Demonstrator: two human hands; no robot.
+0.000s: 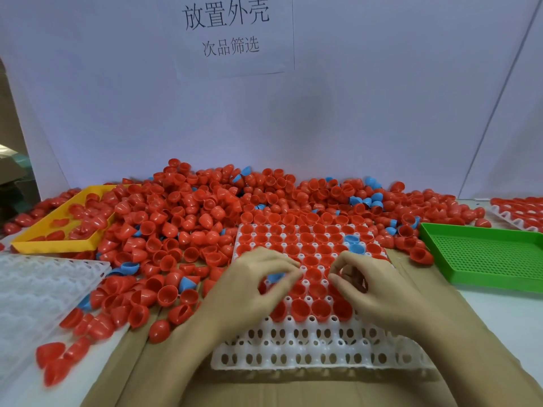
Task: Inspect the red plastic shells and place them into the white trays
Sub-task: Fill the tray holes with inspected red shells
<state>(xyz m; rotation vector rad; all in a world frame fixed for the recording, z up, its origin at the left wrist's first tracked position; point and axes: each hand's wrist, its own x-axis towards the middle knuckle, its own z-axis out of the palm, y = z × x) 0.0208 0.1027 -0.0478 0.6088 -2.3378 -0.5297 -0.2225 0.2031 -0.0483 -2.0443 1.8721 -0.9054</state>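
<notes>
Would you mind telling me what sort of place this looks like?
Probably a factory sorting station: a heap of red shells, a white tray being filled by hand, and a printed sign on the backboard.

Tray [293, 348] w/ shells [305, 309] centre, loose pile [182, 212] behind & left.

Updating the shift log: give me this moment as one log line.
stage: filling white tray | left hand: pinching blue shell | right hand: over tray, contents unclear | near rows unfilled | blue shells in tray
</notes>
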